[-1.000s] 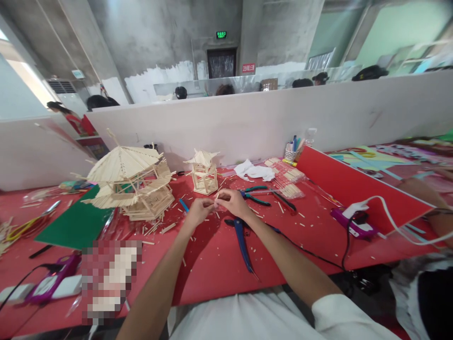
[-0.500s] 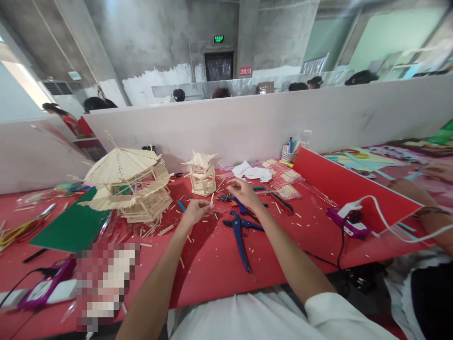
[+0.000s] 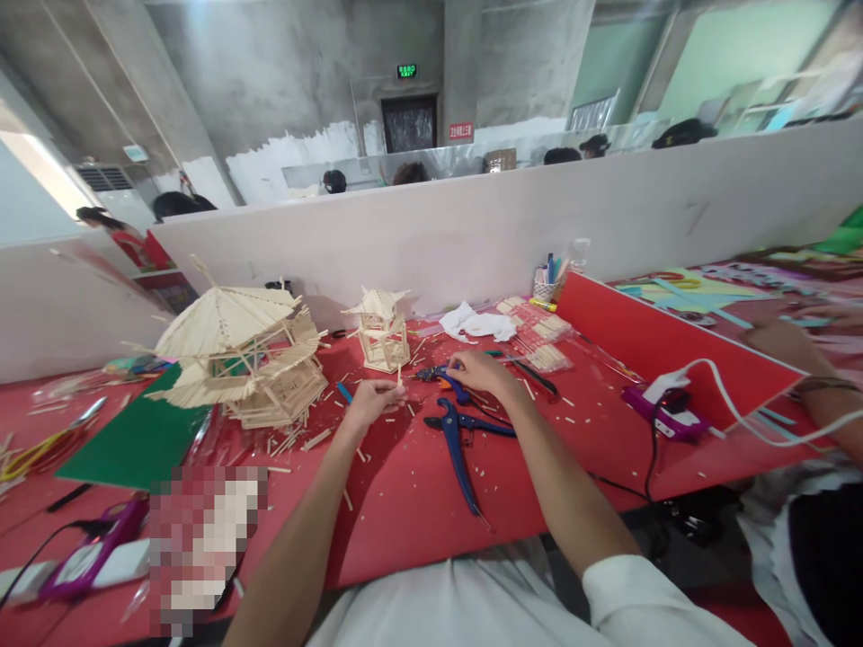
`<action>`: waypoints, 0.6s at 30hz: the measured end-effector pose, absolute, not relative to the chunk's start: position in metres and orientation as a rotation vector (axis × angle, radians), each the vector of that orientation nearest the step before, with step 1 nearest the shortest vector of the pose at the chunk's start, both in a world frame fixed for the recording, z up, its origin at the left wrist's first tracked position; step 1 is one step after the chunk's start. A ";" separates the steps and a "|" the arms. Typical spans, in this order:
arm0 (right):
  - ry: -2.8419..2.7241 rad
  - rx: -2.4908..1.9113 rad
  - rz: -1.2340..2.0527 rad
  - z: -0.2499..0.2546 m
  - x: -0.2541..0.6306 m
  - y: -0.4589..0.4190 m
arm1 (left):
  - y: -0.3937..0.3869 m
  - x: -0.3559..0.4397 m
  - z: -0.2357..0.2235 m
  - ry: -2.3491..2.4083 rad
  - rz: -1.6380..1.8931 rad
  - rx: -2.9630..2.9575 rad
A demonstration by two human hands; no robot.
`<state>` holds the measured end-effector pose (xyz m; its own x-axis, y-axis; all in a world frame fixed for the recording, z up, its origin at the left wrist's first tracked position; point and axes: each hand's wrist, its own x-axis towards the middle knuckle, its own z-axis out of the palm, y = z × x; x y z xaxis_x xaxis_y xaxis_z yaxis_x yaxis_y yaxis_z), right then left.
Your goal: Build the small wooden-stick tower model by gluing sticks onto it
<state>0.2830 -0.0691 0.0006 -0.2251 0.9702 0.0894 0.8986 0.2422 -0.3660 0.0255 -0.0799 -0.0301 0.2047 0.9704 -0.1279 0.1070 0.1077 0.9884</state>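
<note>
My left hand [image 3: 369, 401] is closed in a pinch on a thin wooden stick [image 3: 399, 377] held upright, just in front of a small stick pavilion model [image 3: 381, 328]. My right hand [image 3: 480, 372] lies further right on the red table [image 3: 404, 485], its fingers curled over the handle of a small blue and orange cutter [image 3: 440, 376]. Blue-handled pliers [image 3: 458, 440] lie on the table just in front of that hand.
A large stick pavilion [image 3: 239, 355] stands on a green mat [image 3: 135, 440] at left. A purple glue gun [image 3: 664, 415] with a white cable lies at right beside a red divider [image 3: 661, 346]. Another person's arm [image 3: 802, 368] is at far right. Stick offcuts litter the table.
My hands, which were together on the stick, have parted. The right hand moved right and down onto the small cutter. The left hand keeps the stick.
</note>
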 end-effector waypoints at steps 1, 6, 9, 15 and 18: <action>-2.275 -1.731 0.377 0.005 0.281 -0.075 | -0.080 0.025 -0.030 1.178 0.924 1.283; -2.515 -2.014 0.381 0.025 0.255 -0.115 | -0.078 0.022 -0.031 1.198 0.946 1.276; -2.567 -2.059 0.318 0.030 0.236 -0.137 | -0.077 0.021 -0.032 1.202 0.970 1.264; -2.680 -2.117 0.326 0.029 0.220 -0.146 | -0.076 0.019 -0.031 1.196 0.986 1.252; -2.709 -2.116 0.338 0.028 0.219 -0.144 | -0.074 0.016 -0.032 1.193 1.000 1.242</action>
<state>0.2185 -0.1441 0.0279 -0.2189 0.9078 -0.3578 0.9678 0.2486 0.0385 0.0159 -0.0739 -0.0320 0.1388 0.9846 -0.1059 0.0677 0.0972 0.9930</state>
